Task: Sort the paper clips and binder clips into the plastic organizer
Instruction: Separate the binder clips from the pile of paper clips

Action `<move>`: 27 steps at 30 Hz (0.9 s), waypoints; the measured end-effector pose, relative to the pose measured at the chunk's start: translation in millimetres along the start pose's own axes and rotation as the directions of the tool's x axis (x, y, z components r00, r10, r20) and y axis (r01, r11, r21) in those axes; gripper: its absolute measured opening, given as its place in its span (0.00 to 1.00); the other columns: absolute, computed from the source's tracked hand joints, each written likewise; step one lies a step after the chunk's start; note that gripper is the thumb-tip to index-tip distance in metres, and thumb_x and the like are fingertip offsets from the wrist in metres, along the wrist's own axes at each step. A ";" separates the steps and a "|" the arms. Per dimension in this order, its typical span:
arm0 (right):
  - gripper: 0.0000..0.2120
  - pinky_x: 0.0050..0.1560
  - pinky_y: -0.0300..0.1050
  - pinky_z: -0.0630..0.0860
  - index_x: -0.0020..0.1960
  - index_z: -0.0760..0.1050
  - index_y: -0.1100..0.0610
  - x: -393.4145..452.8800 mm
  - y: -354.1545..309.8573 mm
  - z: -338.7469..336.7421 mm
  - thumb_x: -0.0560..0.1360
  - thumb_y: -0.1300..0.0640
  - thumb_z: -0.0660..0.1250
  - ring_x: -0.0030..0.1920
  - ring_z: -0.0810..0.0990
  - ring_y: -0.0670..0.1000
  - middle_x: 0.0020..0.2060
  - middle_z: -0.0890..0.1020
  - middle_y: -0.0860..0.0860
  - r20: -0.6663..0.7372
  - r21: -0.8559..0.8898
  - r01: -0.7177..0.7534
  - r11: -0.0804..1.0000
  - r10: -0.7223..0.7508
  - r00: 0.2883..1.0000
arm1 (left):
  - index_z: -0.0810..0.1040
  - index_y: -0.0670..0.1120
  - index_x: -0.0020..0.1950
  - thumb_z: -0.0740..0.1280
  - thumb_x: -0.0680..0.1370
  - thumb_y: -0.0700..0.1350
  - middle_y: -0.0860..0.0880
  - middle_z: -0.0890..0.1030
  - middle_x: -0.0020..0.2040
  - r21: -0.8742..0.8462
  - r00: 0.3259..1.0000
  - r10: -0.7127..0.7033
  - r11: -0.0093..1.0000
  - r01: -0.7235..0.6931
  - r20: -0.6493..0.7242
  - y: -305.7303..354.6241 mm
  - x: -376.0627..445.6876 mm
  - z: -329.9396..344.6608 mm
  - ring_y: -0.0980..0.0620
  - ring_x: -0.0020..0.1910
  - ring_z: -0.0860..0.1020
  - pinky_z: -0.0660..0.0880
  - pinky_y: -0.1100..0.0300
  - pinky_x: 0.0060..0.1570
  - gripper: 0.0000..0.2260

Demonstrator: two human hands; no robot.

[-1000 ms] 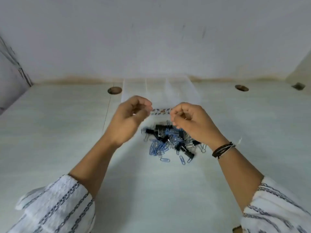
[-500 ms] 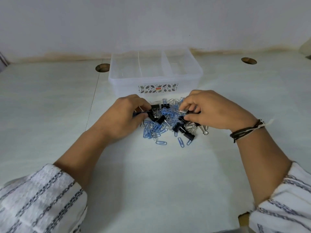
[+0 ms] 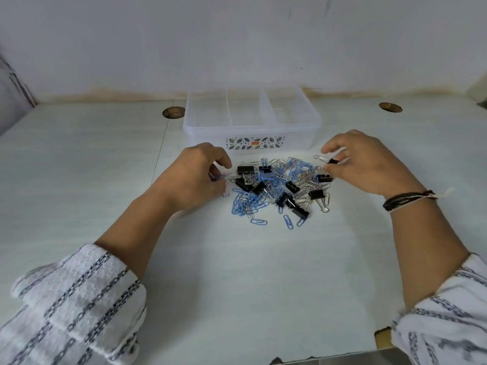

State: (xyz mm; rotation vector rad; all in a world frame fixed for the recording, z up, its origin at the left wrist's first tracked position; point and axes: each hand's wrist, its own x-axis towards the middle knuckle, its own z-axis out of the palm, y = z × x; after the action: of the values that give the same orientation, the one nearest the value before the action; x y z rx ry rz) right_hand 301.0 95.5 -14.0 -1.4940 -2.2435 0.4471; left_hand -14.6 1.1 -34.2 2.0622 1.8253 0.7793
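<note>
A heap of blue and silver paper clips (image 3: 276,180) mixed with black binder clips (image 3: 246,169) lies on the white table in front of the clear plastic organizer (image 3: 250,131), whose compartments look empty. My left hand (image 3: 195,177) rests at the heap's left edge, fingers pinched on a paper clip (image 3: 218,177). To the right of the heap, my right hand (image 3: 363,164) holds a small black binder clip (image 3: 330,161) just above the table.
Two round cable holes (image 3: 173,112) (image 3: 390,106) sit in the table on either side of the organizer. A wall runs close behind the organizer. The table's near edge (image 3: 329,358) shows at the bottom right.
Both hands dropped from in front of the organizer onto the heap, then drew apart to its sides. The right hand lifted out a binder clip, the left a paper clip.
</note>
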 end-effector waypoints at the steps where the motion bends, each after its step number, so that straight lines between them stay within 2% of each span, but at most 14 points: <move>1: 0.14 0.56 0.50 0.79 0.57 0.80 0.51 0.6 4.1 -0.5 0.73 0.57 0.76 0.52 0.82 0.52 0.54 0.77 0.51 0.024 -0.016 -0.026 1.000 0.026 0.999 | 0.80 0.51 0.54 0.72 0.72 0.38 0.52 0.78 0.51 -0.020 1.000 -0.011 1.000 0.011 0.002 -0.4 0.1 -0.3 0.57 0.45 0.82 0.80 0.60 0.47 0.13; 5: 0.13 0.56 0.47 0.77 0.58 0.80 0.50 -1.7 2.9 -0.7 0.74 0.54 0.75 0.54 0.79 0.49 0.55 0.77 0.50 0.066 -0.071 0.001 0.998 0.004 0.998 | 0.80 0.50 0.55 0.72 0.72 0.38 0.51 0.77 0.54 -0.044 1.000 -0.014 0.999 0.015 0.023 -0.2 -0.4 -1.7 0.56 0.49 0.81 0.81 0.58 0.50 0.14; 7: 0.09 0.51 0.43 0.77 0.53 0.82 0.48 -6.6 -5.3 -3.2 0.73 0.53 0.76 0.50 0.79 0.46 0.51 0.78 0.48 0.063 -0.031 0.057 0.998 -0.055 0.996 | 0.81 0.50 0.55 0.74 0.72 0.41 0.51 0.76 0.54 0.009 0.999 0.028 1.000 -0.028 0.024 0.3 -1.6 -7.8 0.54 0.50 0.79 0.79 0.58 0.50 0.13; 9: 0.07 0.46 0.39 0.78 0.49 0.83 0.45 -12.3 -16.3 -2.2 0.72 0.52 0.77 0.44 0.80 0.44 0.46 0.82 0.45 0.185 0.011 0.115 0.993 -0.116 0.976 | 0.81 0.53 0.52 0.74 0.72 0.43 0.52 0.77 0.50 0.103 0.996 0.057 0.993 -0.064 0.063 1.5 -4.6 -18.4 0.53 0.47 0.77 0.76 0.58 0.49 0.10; 12: 0.14 0.42 0.34 0.76 0.57 0.83 0.42 -14.9 -30.0 9.0 0.72 0.51 0.77 0.40 0.80 0.42 0.46 0.81 0.43 0.369 0.022 0.188 0.982 -0.183 0.911 | 0.81 0.57 0.52 0.68 0.71 0.39 0.55 0.78 0.48 0.155 0.970 -0.014 0.988 -0.024 0.241 2.0 -9.3 -29.4 0.55 0.45 0.78 0.77 0.57 0.48 0.15; 15: 0.18 0.38 0.28 0.70 0.63 0.79 0.42 -12.6 -34.7 16.8 0.75 0.54 0.75 0.35 0.77 0.38 0.46 0.78 0.43 0.383 0.017 0.229 0.973 -0.218 0.898 | 0.81 0.59 0.55 0.66 0.71 0.37 0.56 0.78 0.49 0.159 0.959 -0.054 0.987 0.009 0.277 1.2 -10.6 -28.1 0.54 0.46 0.79 0.77 0.57 0.49 0.20; 20: 0.18 0.37 0.32 0.68 0.65 0.77 0.39 -13.5 -37.0 20.4 0.76 0.49 0.72 0.36 0.75 0.35 0.47 0.76 0.44 0.399 0.005 0.248 0.969 -0.229 0.888 | 0.83 0.55 0.49 0.71 0.72 0.41 0.56 0.82 0.45 0.147 0.972 -0.048 0.989 0.015 0.228 -0.8 -9.3 -27.0 0.54 0.44 0.81 0.80 0.53 0.48 0.11; 24: 0.10 0.40 0.35 0.68 0.57 0.81 0.44 -11.9 -36.7 23.2 0.76 0.50 0.73 0.38 0.74 0.33 0.48 0.76 0.46 0.381 0.026 0.278 0.960 -0.267 0.885 | 0.80 0.53 0.46 0.72 0.71 0.39 0.56 0.81 0.40 0.146 0.981 -0.038 0.989 0.010 0.191 -2.7 -8.6 -25.1 0.57 0.39 0.80 0.80 0.54 0.45 0.09; 27: 0.06 0.42 0.37 0.72 0.50 0.81 0.44 -10.8 -36.7 21.0 0.75 0.52 0.74 0.38 0.77 0.38 0.47 0.76 0.45 0.360 0.032 0.295 0.955 -0.286 0.888 | 0.78 0.52 0.47 0.71 0.71 0.39 0.55 0.81 0.41 0.146 0.983 -0.050 0.989 0.024 0.177 -2.8 -8.0 -24.4 0.57 0.40 0.80 0.80 0.54 0.46 0.10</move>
State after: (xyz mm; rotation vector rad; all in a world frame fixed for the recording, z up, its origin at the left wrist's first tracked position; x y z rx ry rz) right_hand 265.1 71.0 -16.4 -1.1240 -2.7129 0.6450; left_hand -31.0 -9.7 -17.5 2.1018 1.8604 0.4467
